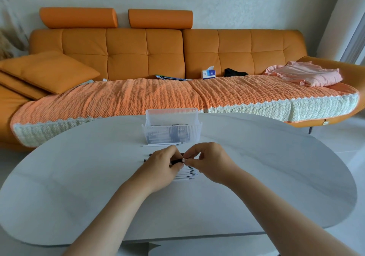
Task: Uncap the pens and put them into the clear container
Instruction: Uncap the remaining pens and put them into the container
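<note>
A clear ribbed container (pixel 171 127) stands at the far middle of the white table (pixel 79 186), with several pens showing dark through its wall. Two white pens (pixel 164 144) lie on the table just in front of it. Between my hands I hold one pen (pixel 176 161): my left hand (pixel 162 167) grips its black part, and my right hand (pixel 209 163) pinches the other end right beside it. Under my hands lies a row of several white pens (pixel 186 173) with black caps. Two black pen ends (pixel 147 157) stick out to the left of my left hand.
Behind the table runs a long orange sofa (pixel 164 58) with a knitted orange cover. On it lie cushions (pixel 47 72), a tissue box (pixel 208 74), a magazine (pixel 169 77), a black item (pixel 235 72) and folded pink cloth (pixel 306 74). The table's curved edge is close on all sides.
</note>
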Motion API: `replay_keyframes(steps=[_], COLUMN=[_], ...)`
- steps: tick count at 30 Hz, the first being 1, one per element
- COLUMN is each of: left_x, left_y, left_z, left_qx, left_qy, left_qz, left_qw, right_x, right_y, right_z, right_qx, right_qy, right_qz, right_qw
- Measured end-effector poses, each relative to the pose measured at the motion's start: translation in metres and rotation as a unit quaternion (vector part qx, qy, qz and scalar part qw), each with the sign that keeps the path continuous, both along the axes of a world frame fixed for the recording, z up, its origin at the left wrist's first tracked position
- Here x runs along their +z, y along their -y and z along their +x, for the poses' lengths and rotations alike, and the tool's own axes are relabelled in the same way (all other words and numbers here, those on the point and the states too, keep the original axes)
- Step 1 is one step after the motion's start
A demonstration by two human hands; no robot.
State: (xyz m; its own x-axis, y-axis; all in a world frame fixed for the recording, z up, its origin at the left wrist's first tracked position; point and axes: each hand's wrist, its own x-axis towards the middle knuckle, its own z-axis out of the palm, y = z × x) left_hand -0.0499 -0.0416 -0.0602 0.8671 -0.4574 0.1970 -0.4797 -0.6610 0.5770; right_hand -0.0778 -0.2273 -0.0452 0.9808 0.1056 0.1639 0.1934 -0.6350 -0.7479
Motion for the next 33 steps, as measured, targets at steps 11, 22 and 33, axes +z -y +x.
replay_keyframes(steps=[11, 22, 33], left_x=[0.005, 0.006, 0.004], left_y=[-0.001, -0.003, 0.002], left_z=[-0.003, -0.003, -0.001], left_qx=[-0.002, -0.018, -0.018], left_qy=[-0.028, -0.004, 0.062], left_qz=[-0.015, -0.002, 0.026], left_qw=[1.000, 1.000, 0.998], right_x=[0.000, 0.000, -0.001], right_y=[0.004, 0.010, 0.018], right_z=[0.000, -0.001, 0.002], right_qx=[-0.013, 0.032, 0.037], right_qy=[0.035, -0.006, 0.020], right_qz=[-0.077, -0.145, -0.163], right_qw=[0.996, 0.989, 0.986])
